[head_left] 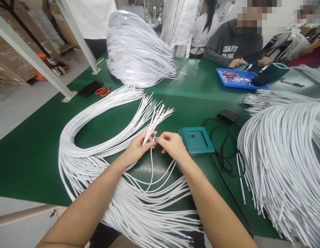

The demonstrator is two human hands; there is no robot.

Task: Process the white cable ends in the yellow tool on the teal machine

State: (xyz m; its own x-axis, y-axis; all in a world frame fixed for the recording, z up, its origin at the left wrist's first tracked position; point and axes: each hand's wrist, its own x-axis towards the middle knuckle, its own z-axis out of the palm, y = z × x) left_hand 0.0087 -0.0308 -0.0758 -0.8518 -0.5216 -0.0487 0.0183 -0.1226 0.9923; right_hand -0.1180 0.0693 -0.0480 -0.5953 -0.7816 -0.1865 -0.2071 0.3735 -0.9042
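Note:
My left hand [139, 146] is closed around a few white cables [151, 125], whose ends stick up past the fingers. Close beside it, my right hand [172, 144] pinches at a cable end; the tip between its fingers is mostly hidden. One loose white cable hangs down in a curve below both hands. A long looped bundle of white cables [67, 137] lies to the left and spreads out under my forearms toward the table's front edge. Just right of my right hand sits a small teal device [194, 139] with a recessed top.
A black adapter [228, 117] with tangled cord lies behind the device. Large cable coils stand at the right [281, 148] and back [134, 48]. Orange-handled scissors [102, 91] and a black phone [90, 88] lie far left. Across the table, a person works by a blue tray [227, 82].

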